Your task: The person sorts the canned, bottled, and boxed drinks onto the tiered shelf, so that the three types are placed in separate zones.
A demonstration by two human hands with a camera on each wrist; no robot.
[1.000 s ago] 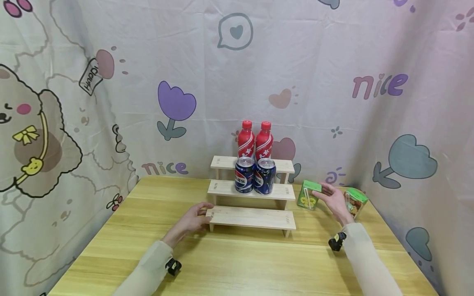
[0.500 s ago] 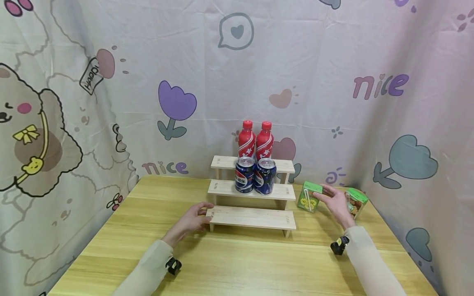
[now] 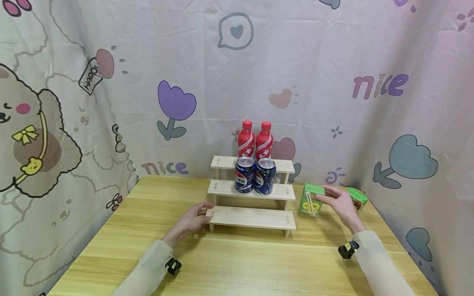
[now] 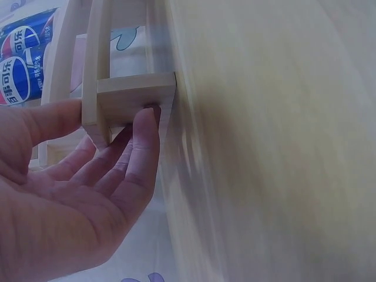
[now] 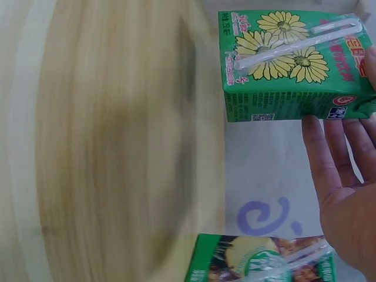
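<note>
My left hand [image 3: 192,218] grips the left end of the lowest step of a three-tier wooden display stand [image 3: 252,217]. In the left wrist view its thumb lies on the plank [image 4: 89,88] and its fingers curl under it by the leg. My right hand [image 3: 342,205] pinches a green drink carton [image 3: 307,200] near its top, right of the stand. A straw and yellow flowers show on this carton [image 5: 258,53] in the right wrist view. It leans slightly and seems just off the table. Behind the hand stands a second green-topped carton [image 3: 358,195], partly hidden.
Two blue Pepsi cans [image 3: 244,176] stand side by side on the middle step. Two red bottles [image 3: 246,139] are on the top step, partly behind the cans. The stand rests on a wood-grain table [image 3: 237,263], with a printed curtain [image 3: 222,90] behind and at both sides.
My right hand has drawn the flowered carton slightly right and toward me, and covers more of the second carton. The left hand and the stand have not moved.
</note>
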